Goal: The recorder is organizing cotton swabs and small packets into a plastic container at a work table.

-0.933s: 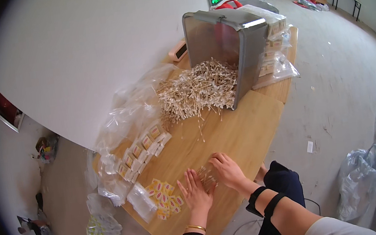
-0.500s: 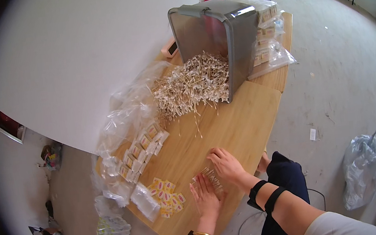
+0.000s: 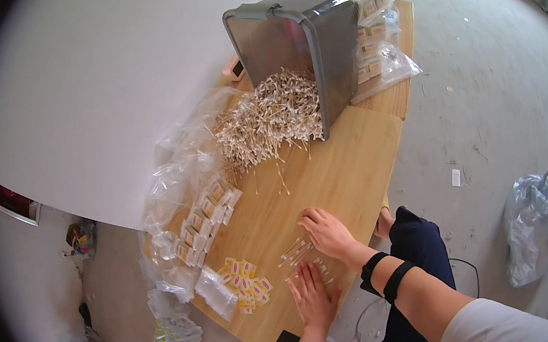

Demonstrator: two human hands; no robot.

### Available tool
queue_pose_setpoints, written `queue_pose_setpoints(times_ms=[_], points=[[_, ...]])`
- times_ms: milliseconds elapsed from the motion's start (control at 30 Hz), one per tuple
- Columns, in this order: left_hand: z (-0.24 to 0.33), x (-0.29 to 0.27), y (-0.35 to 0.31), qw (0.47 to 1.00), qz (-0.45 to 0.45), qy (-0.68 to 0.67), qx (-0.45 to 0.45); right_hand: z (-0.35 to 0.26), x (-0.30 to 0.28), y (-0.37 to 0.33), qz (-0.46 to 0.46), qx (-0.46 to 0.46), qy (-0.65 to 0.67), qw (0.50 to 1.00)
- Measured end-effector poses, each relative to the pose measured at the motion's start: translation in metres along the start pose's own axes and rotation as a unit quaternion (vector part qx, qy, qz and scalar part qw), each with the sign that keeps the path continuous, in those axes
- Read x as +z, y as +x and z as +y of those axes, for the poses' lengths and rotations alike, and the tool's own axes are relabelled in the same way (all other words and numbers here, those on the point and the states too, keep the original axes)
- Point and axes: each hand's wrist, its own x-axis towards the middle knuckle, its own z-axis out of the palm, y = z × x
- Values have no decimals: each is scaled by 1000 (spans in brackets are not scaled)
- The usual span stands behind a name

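Observation:
Several loose cotton swabs (image 3: 294, 252) lie fanned out on the wooden table between my hands. My left hand (image 3: 314, 298) rests palm down with fingers stretched out, touching a second few swabs (image 3: 324, 272) beside its fingertips. Just beyond, my right hand (image 3: 327, 230) lies on its side over the tabletop, fingers slightly bent, near the ends of the fanned swabs; the space under its palm is hidden. Small yellow and white printed cards (image 3: 245, 282) are spread left of my left hand. Clear plastic sleeves (image 3: 216, 294) lie beside those cards.
A grey plastic bin (image 3: 335, 59) lies tipped on the table, a big heap of cotton swabs (image 3: 274, 115) spilling from it. Small packed boxes (image 3: 204, 218) and clear film (image 3: 178, 156) line the left edge. Bagged boxes (image 3: 376, 54) stand behind the bin. Plastic bags (image 3: 536, 226) lie on the right-hand floor.
My left hand has drawn back toward me, uncovering swabs that now lie in two spread groups. My right hand stays near its place. The view has shifted slightly.

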Motion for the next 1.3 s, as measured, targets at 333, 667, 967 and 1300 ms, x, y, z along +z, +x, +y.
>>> queue_pose_setpoints(times_ms=[333, 667, 967, 1300], points=[[5, -1, -14, 999, -1, -36, 18, -1, -2, 0, -3, 2, -15, 1000], [5, 2, -5, 999, -3, -37, 7, -3, -4, 1, -2, -2, -8, 1000], [3, 5, 2, 998, 11, -54, -23, 0, -2, 0, -6, 1, -7, 1000], [-46, 10, 22, 884, 218, -378, -170, 2, -5, 0, -23, 8, 26, 999]])
